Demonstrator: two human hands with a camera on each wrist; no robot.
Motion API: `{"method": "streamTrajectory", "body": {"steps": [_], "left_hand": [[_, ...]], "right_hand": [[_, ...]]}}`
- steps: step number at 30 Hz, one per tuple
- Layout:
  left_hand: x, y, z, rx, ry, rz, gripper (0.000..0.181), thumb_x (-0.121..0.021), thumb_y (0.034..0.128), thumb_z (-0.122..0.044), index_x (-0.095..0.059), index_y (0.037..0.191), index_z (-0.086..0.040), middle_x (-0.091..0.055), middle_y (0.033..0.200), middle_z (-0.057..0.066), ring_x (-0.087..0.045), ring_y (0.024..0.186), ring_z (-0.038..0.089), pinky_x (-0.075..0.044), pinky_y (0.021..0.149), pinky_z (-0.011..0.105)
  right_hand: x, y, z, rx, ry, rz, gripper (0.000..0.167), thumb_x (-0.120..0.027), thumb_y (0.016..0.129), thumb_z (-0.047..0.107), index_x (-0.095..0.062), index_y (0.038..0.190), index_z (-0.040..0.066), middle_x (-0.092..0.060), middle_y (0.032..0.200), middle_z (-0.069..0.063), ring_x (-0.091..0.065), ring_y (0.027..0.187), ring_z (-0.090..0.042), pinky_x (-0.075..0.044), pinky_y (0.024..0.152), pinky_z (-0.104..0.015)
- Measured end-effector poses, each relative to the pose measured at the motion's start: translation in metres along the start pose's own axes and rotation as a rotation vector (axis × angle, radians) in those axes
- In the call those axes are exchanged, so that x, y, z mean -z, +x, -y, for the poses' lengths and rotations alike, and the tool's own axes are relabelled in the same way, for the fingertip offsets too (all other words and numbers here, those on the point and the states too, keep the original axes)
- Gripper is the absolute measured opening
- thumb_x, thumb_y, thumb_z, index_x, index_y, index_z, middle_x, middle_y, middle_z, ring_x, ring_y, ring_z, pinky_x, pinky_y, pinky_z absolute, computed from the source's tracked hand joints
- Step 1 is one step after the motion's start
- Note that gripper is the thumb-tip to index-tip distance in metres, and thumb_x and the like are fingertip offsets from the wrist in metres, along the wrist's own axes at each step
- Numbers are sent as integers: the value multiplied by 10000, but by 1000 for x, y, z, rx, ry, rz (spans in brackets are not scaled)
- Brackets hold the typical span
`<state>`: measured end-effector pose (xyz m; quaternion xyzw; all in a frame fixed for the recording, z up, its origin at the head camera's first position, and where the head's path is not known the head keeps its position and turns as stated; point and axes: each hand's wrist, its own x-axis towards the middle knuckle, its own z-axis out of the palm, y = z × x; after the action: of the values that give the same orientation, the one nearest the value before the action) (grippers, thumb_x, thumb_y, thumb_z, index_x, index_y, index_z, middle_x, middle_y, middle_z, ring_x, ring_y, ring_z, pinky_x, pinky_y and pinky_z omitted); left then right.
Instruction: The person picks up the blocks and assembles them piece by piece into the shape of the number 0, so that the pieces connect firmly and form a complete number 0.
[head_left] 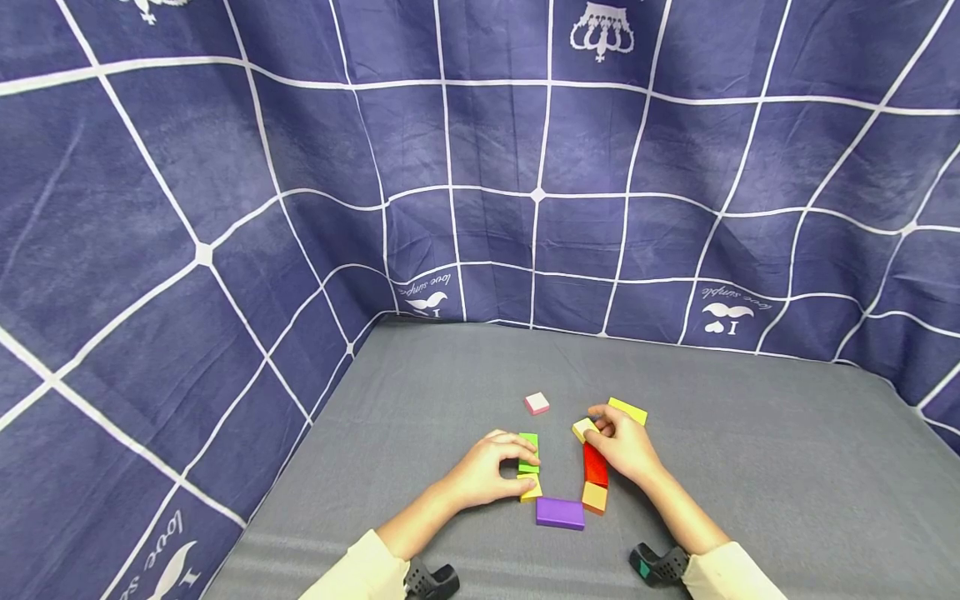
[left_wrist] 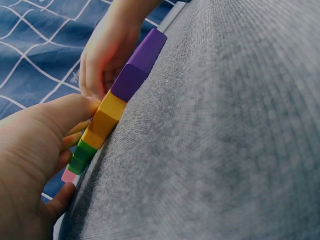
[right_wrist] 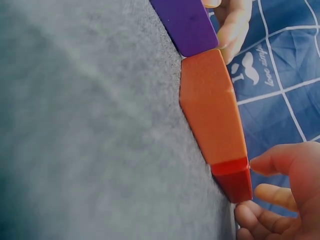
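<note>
My left hand [head_left: 487, 471] lies over a light green block [head_left: 528, 439] and a yellow block [head_left: 529, 494], its thumb on the yellow one and its curved fingers across the green. At the other row, my right hand [head_left: 624, 446] has its thumb and fingers at a pale yellow block [head_left: 582, 427], which sits by the far end of a red block [head_left: 596, 467]. An orange block [head_left: 595, 497] touches the red one's near end. Between the two rows' near ends lies a purple block [head_left: 559, 513]. The right wrist view hides the pale block.
A pink block with a white top [head_left: 537, 403] stands apart, beyond the green block. Another yellow block [head_left: 628, 410] lies just past the right hand. Grey cloth [head_left: 420, 392] covers the table; a blue gridded curtain [head_left: 487, 233] hangs behind and at the left.
</note>
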<state>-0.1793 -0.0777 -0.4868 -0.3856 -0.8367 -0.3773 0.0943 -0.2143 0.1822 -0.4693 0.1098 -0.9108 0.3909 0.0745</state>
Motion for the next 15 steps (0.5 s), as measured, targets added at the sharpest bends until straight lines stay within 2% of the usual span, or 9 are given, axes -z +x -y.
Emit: {"method": "streamTrajectory", "body": {"steps": [9, 15], "left_hand": [[0, 0, 1, -12, 1, -16, 245, -784, 782, -179, -747, 1013, -108, -680, 1098, -11, -576, 1081, 163, -417, 971, 278], [0, 0, -1, 7, -4, -2, 243, -779, 794, -192, -748, 1023, -115, -678, 1109, -15, -571, 1086, 163, -415, 976, 284]], "right_hand": [[7, -14, -9, 12, 94, 7, 269, -708, 829, 90, -681, 1087, 22, -638, 914, -48, -581, 804, -136, -470, 713, -246], [4, -23, -17, 76, 115, -25, 271, -723, 821, 56, -694, 1090, 44, -645, 949, -28, -586, 853, -135, -479, 781, -265]]}}
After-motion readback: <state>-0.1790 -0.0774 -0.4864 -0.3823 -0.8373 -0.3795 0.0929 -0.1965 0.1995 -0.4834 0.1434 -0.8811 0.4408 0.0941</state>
